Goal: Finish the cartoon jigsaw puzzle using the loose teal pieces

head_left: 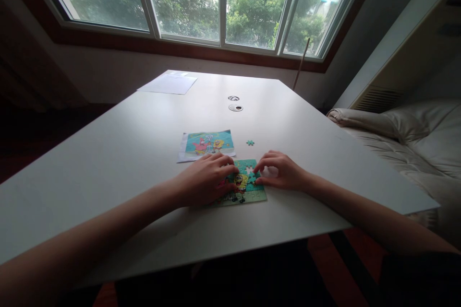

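Note:
A jigsaw puzzle (257, 195) with a yellow cartoon figure on a teal background lies flat near the front of the white table. In its right part is a small gap showing the white below. My left hand (207, 180) rests over the puzzle's left side with fingers apart, hiding part of the picture. At the right edge of the gap, the thumb and forefinger of my right hand (283, 171) hold a teal puzzle piece (252, 178). One loose teal piece (250, 143) lies on the table beyond the puzzle.
A printed reference picture (209, 144) lies just behind the puzzle. Two round discs (235, 107) are farther back on the white table (144, 153), and white paper (168, 84) lies at the far left. A pale leather sofa (396, 134) stands at the right.

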Available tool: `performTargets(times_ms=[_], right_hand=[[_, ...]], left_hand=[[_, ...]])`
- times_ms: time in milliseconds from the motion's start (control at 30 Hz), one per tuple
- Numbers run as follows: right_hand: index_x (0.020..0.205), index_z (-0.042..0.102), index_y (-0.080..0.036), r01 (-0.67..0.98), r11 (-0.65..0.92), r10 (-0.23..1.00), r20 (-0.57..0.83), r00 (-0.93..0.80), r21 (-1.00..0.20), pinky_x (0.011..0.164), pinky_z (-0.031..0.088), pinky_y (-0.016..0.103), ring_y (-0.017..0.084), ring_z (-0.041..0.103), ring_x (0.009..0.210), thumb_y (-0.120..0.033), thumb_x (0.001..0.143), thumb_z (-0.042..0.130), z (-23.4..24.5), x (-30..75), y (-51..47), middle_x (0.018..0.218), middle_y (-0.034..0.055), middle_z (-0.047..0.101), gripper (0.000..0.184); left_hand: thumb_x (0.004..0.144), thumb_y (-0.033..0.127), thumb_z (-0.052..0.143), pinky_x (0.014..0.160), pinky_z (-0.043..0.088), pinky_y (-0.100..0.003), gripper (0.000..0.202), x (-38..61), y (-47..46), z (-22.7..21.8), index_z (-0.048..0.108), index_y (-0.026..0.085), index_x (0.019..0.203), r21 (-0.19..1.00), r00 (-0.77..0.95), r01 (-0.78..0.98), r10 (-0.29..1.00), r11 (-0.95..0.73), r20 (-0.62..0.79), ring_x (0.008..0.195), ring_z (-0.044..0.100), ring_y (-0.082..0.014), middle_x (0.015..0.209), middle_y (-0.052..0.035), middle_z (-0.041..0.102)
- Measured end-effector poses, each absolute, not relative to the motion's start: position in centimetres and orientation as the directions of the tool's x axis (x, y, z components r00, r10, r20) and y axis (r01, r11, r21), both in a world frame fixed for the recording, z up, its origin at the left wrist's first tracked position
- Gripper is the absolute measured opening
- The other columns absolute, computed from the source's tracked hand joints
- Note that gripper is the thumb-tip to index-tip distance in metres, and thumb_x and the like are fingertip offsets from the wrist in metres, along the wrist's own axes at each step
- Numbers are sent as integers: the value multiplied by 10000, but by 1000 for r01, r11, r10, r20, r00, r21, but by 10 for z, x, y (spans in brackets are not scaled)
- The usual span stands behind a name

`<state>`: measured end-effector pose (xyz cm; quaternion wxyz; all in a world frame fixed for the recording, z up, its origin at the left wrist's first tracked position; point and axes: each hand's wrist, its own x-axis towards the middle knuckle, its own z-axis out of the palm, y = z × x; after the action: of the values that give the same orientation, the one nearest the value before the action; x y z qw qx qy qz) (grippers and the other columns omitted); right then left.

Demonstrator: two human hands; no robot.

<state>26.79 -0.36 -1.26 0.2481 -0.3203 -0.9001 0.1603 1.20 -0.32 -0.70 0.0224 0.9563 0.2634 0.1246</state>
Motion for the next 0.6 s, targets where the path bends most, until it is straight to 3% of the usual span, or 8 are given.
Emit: performTargets(times_ms=[600], right_hand=[[876,667,-209,516,742,661,335,-672,-428,753,427,285,148,574,783,-366,748,677,-14,269,-4,816,35,647,203]], left_hand=[[890,393,489,858,416,-390,277,12,-3,-6,558,210,1085,133,830,498,515,-857,214,977,526,-240,1072,-82,565]])
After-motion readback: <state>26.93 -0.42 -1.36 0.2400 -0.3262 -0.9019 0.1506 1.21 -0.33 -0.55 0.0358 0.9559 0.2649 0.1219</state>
